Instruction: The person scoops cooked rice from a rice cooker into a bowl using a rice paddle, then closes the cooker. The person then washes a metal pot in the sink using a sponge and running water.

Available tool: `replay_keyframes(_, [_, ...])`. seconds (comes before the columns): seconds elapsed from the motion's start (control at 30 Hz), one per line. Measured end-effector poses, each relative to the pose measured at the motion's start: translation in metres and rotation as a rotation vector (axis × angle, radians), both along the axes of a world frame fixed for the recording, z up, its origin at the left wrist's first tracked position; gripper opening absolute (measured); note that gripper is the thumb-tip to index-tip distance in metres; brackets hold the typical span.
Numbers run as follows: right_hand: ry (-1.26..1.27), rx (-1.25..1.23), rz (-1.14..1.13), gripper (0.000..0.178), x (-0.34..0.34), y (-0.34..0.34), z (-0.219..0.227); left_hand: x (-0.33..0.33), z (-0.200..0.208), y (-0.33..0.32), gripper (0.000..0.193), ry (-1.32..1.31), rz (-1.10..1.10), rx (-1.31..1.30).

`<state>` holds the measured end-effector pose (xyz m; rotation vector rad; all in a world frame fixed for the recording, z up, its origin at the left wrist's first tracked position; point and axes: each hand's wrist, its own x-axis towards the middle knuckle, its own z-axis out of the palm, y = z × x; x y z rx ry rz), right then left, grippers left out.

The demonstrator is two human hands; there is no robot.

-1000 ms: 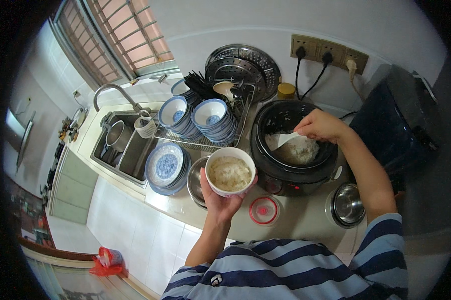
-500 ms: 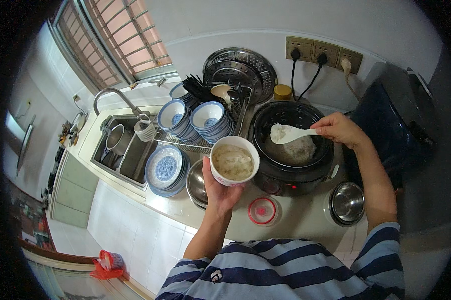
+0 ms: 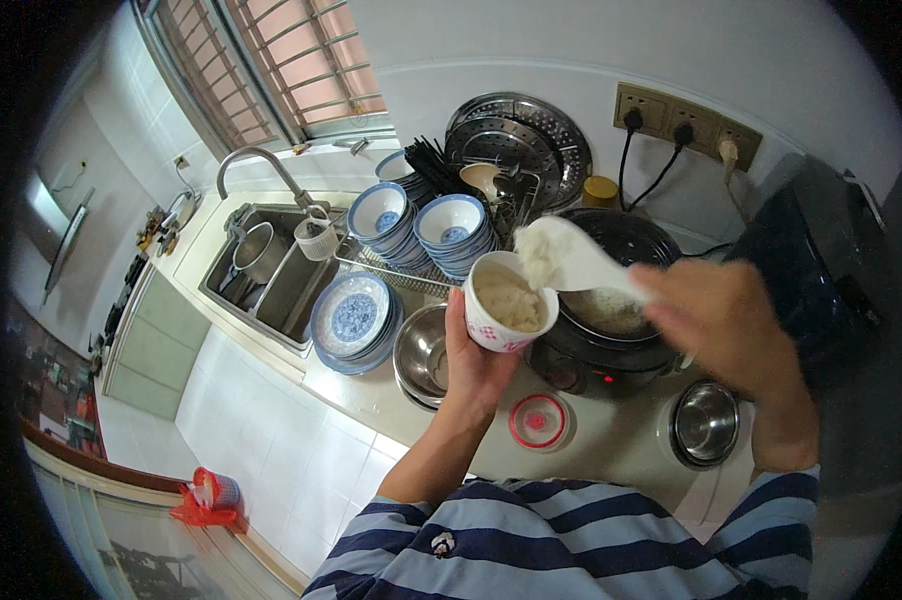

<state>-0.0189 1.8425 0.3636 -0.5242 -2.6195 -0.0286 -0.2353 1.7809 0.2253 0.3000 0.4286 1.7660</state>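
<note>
My left hand (image 3: 476, 362) is closed around a white bowl (image 3: 508, 335) with a pink pattern, tilted slightly, with cooked rice (image 3: 512, 300) inside. In my right hand (image 3: 716, 310), blurred by motion, is the handle of a white rice paddle (image 3: 581, 262). Its broad head carries a clump of rice (image 3: 537, 256) just over the bowl's right rim. Below and behind the paddle stands a black rice cooker (image 3: 621, 355) with its pot uncovered. Some rice (image 3: 611, 312) shows in the pot; the paddle and the bowl hide part of it.
Left of the bowl are steel bowls (image 3: 423, 352), blue-and-white plates (image 3: 353, 318) and stacked bowls (image 3: 451, 225) by a wire rack. A sink (image 3: 271, 280) lies farther left. A red-rimmed lid (image 3: 538, 421) and more steel bowls (image 3: 706, 423) sit near the counter's front.
The paddle with rice has moved from over the cooker pot to the bowl's rim, tilting toward it. My left hand has tipped the bowl. The whole view has shifted slightly.
</note>
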Motion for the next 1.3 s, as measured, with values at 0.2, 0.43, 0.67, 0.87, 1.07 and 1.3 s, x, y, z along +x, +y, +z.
replay_keyframes(0.2, [-0.265,0.425,0.107,0.026,-0.016,-0.041,-0.003,0.001,0.003,0.001,0.065,-0.059,-0.07,0.033])
replay_keyframes(0.43, [0.043,0.009,0.116,0.028,0.011,-0.012,0.014,0.001,-0.008,-0.003,0.077,-0.166,-0.135,0.017])
replay_keyframes(0.67, [-0.177,0.085,0.239,0.028,-0.007,-0.026,0.014,0.005,-0.009,-0.005,0.077,-0.23,-0.199,0.04])
replay_keyframes(0.87, [0.002,0.062,0.164,0.03,0.007,-0.017,0.035,-0.003,-0.013,-0.009,0.079,-0.35,-0.495,0.189])
replay_keyframes(1.07, [-0.191,0.142,0.335,0.025,-0.013,-0.027,0.017,0.0,-0.015,-0.012,0.079,-0.377,-0.516,0.178])
replay_keyframes(1.3, [-0.086,0.068,0.309,0.03,-0.001,-0.018,0.037,-0.005,-0.011,-0.013,0.083,-0.302,-0.635,0.132])
